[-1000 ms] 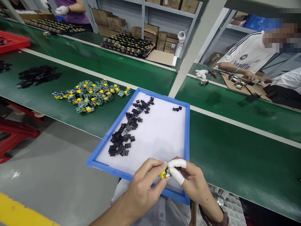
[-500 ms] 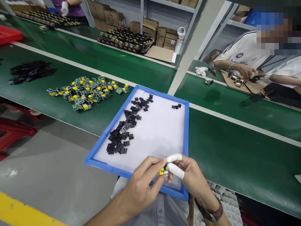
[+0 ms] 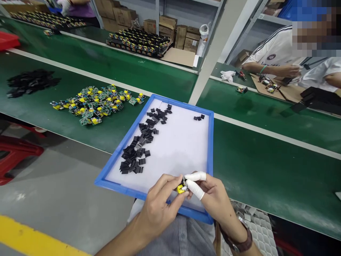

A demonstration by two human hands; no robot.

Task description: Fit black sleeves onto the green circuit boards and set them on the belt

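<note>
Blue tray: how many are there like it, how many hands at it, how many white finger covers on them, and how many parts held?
Blue tray: 1
Left hand plus right hand: 2
White finger covers: 2
Part with yellow, held: 1
Total: 6

Lettering (image 3: 269, 64) and a round badge (image 3: 271, 57) marked a co-worker's white shirt (image 3: 282, 46), beyond and right of the blue tray (image 3: 210, 149); both proved too blurred to read, with no other text legible.
</note>
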